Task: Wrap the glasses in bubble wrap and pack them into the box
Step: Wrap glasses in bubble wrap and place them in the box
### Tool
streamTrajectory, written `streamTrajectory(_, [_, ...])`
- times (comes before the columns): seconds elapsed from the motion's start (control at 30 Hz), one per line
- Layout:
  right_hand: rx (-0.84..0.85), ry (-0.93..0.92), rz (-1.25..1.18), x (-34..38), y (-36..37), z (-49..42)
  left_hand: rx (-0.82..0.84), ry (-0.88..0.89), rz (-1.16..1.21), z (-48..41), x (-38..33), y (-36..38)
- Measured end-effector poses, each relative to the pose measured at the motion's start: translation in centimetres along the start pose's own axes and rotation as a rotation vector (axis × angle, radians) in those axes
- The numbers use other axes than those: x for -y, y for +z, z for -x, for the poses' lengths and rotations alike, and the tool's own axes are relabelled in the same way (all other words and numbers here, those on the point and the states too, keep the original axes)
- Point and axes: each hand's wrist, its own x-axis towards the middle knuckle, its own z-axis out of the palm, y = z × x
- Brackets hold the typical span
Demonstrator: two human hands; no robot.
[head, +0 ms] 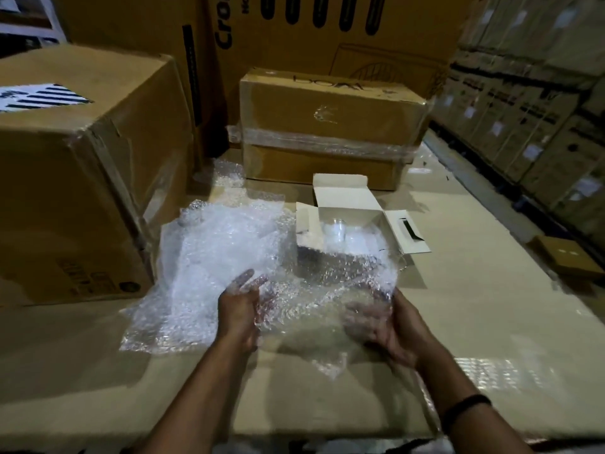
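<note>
A clear sheet of bubble wrap (314,299) hangs stretched between both hands above the cardboard work surface. My left hand (240,306) holds its left edge with fingers partly behind the film. On the right edge, my right hand (389,326) grips the sheet, its fingers seen blurred through the plastic. A small white box (347,204) stands open just beyond, flaps spread, with a bubble-wrapped glass (337,232) upright inside. More loose bubble wrap (209,257) lies piled to the left.
A large brown carton (75,178) stands at the left, and a taped carton (330,126) sits behind the white box. Stacked cartons (537,103) line the right side. A small brown box (569,260) lies at the surface's right edge.
</note>
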Motion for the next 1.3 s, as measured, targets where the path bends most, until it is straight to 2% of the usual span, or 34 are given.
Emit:
streamTrajectory(0.07, [0.017,0.012,-0.064,-1.3,0.4,0.7,-0.014,0.043,-0.048,0.9,1.6,0.5])
streamTrajectory(0.23, [-0.032,-0.008,-0.061,-3.1,0.4,2.1,-0.068,0.124,0.016,2.5,3.9,0.4])
streamTrajectory(0.33, [-0.048,-0.055,-0.044,-2.6,-0.5,3.6,-0.089,0.168,-0.040,3.6,4.8,1.0])
streamTrajectory(0.43, [-0.146,-0.169,0.161,-1.4,-1.4,5.0,-0.047,0.196,-0.101,5.3,6.2,2.0])
streamTrajectory(0.5, [-0.252,-0.230,0.335,-0.2,-2.3,5.4,-0.082,0.218,-0.145,6.3,7.0,2.6])
streamTrajectory(0.6, [-0.322,-0.224,0.524,1.5,-4.3,6.4,-0.194,0.252,0.025,8.0,7.5,3.2])
streamTrajectory(0.67, [-0.312,-0.185,0.609,2.6,-5.8,7.9,-0.365,0.411,-0.189,9.4,7.6,3.6])
streamTrajectory(0.73, [-0.313,-0.188,0.708,3.9,-7.6,9.0,-0.462,0.619,-0.602,10.3,8.0,3.5])
streamTrajectory(0.77, [-0.321,-0.204,0.775,4.7,-8.7,9.0,-0.440,0.774,-0.848,10.4,8.6,3.5])
streamTrajectory(0.8, [-0.326,-0.212,0.833,5.5,-9.6,8.8,-0.345,0.898,-1.116,10.3,9.3,3.8])
streamTrajectory(0.83, [-0.344,-0.196,0.857,6.2,-10.6,8.4,-0.199,0.942,-1.374,10.3,10.1,4.2])
streamTrajectory(0.9, [-0.377,-0.160,0.851,7.4,-12.4,7.7,0.110,0.794,-1.764,10.4,11.6,5.2])
streamTrajectory(0.93, [-0.383,-0.156,0.852,7.8,-13.2,7.3,0.226,0.690,-1.857,10.6,12.1,5.9])
streamTrajectory(1.0, [-0.400,-0.195,0.884,8.6,-14.4,7.1,0.305,0.620,-1.910,11.1,12.4,7.4])
streamTrajectory(1.13, [-0.362,-0.291,0.937,9.7,-14.9,8.2,0.205,0.860,-1.836,11.8,12.5,9.5])
streamTrajectory(1.2, [-0.295,-0.308,0.983,9.7,-15.0,8.7,0.277,0.901,-1.798,11.8,13.2,10.7])
streamTrajectory(1.3, [-0.204,-0.330,1.105,9.4,-15.3,9.1,0.471,0.746,-1.927,11.1,14.6,12.5])
